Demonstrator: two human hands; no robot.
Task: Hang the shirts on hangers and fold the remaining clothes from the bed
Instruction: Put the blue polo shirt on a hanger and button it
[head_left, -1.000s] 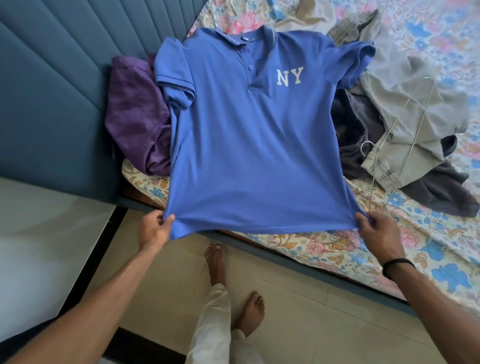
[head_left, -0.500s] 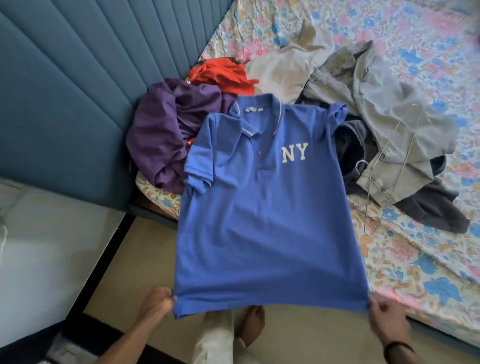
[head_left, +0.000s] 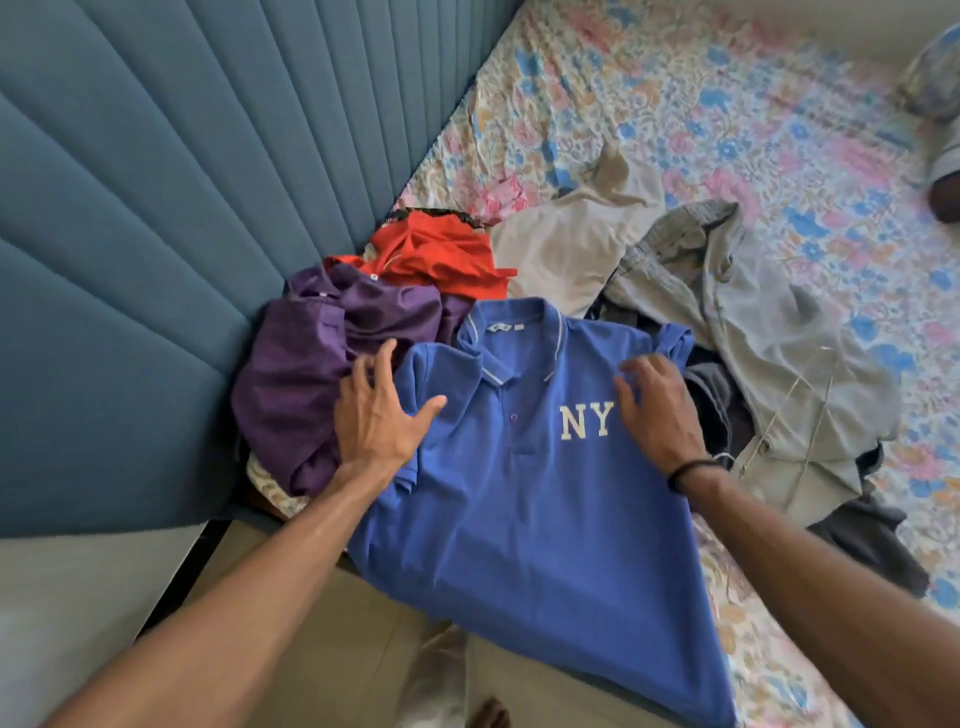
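A blue polo shirt (head_left: 524, 519) with white "NY" letters lies front up on the bed's near corner, its hem hanging over the edge. My left hand (head_left: 376, 415) rests with fingers spread on the shirt's left shoulder and sleeve. At the other shoulder, my right hand (head_left: 657, 410) lies flat, fingers apart. A wire hanger (head_left: 800, 415) lies on a grey garment (head_left: 769, 332) to the right. Neither hand grips anything.
A purple shirt (head_left: 306, 374), an orange shirt (head_left: 436, 254), a beige garment (head_left: 566, 244) and dark clothes (head_left: 872, 540) are piled on the floral bedsheet (head_left: 727, 104). A padded blue headboard (head_left: 156, 234) stands left. Tiled floor (head_left: 322, 649) and my bare foot lie below.
Both hands have let go of the shirt's hem and moved up to its shoulders. The shirt now lies on the bed with its hem hanging down instead of stretched out.
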